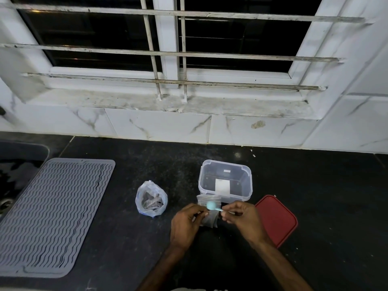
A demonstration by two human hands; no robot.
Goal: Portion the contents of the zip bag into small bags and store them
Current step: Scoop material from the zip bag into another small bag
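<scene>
The left hand (186, 223) pinches one edge of a small clear bag (210, 221), fingers curled in. The right hand (244, 218) pinches the handle of a pale blue scoop (211, 206) just above it, likely to fill the bag while its mouth is kept spread (whether the right fingers also catch the bag's other edge cannot be told). The source bag (151, 199), dark contents showing through its open top, stands just left of the hands, within reach. A clear lidless container (225, 163) waits just behind, its red lid (277, 221) laid aside. All sit on a black speckled countertop (147, 160), with a grey ribbed drying mat (52, 215) and sink (12, 160) to the left, below a barred window (168, 49).
</scene>
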